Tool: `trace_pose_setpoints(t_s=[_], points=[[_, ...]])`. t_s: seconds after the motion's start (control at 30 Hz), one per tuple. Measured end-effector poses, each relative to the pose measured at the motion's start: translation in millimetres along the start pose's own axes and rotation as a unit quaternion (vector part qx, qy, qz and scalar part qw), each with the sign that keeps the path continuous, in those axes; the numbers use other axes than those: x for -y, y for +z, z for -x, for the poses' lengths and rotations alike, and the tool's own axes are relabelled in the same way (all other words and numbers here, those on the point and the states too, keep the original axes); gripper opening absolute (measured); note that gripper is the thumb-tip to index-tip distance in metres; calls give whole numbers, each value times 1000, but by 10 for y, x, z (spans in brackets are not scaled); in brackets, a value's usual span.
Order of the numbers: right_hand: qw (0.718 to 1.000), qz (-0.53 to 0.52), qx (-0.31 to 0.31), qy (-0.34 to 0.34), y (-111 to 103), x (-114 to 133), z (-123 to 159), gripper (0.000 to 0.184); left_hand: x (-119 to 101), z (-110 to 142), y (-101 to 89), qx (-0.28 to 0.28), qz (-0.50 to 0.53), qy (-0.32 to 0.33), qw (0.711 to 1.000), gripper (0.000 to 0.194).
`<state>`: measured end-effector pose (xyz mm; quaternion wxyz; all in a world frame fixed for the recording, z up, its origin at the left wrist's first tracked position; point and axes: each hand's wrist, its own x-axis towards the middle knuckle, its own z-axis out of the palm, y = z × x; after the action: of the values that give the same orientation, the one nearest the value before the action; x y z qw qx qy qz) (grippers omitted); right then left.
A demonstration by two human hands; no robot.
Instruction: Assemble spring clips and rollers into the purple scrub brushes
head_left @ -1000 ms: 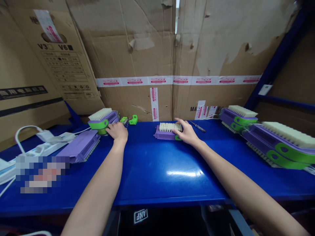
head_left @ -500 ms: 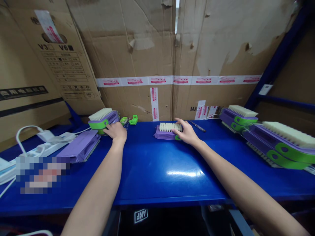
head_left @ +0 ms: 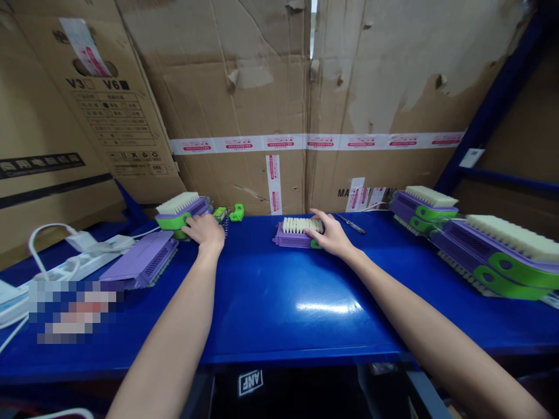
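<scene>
My right hand (head_left: 331,234) grips the right end of a small purple block (head_left: 297,240) with cream, bristle-like ridges on top. The thumb lies on the near side and the fingers go around behind. My left hand (head_left: 204,230) reaches down beside a purple-and-green brush-like block (head_left: 178,210) at the back left. Its outer fingers are bent and touch or nearly touch the green end; the thumb and index fingertips are hidden, and so is whatever they hold. Close to its right are a small green part (head_left: 237,213) and a dark coiled piece (head_left: 226,223).
A purple housing (head_left: 142,259) lies at left, by a white power strip (head_left: 65,270) with plugs and cables. A screwdriver (head_left: 351,224) rests behind my right hand. Stacked purple-and-green blocks (head_left: 476,250) stand at right. Cardboard (head_left: 244,105) walls the back of the blue table (head_left: 279,314).
My left hand has shifted very slightly left, showing more of the dark coiled piece. My right hand and the block it grips stay in place.
</scene>
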<state>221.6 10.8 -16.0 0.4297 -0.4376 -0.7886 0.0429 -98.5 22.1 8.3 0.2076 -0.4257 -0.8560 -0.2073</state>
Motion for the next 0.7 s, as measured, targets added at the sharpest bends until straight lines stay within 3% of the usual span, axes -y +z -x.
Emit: trace_pose_setpoints(t_s=[0.3, 0.53, 0.7], points=[[1000, 3, -1, -1, 0, 0, 3, 57, -104, 41, -187, -29, 0, 46, 999, 32], [1000, 2, 4, 4, -5, 18, 3, 58, -371, 268, -440, -39, 13, 157, 987, 28], [1000, 3, 3, 4, 1, 20, 2, 56, -549, 465, -486, 11, 41, 222, 974, 33]])
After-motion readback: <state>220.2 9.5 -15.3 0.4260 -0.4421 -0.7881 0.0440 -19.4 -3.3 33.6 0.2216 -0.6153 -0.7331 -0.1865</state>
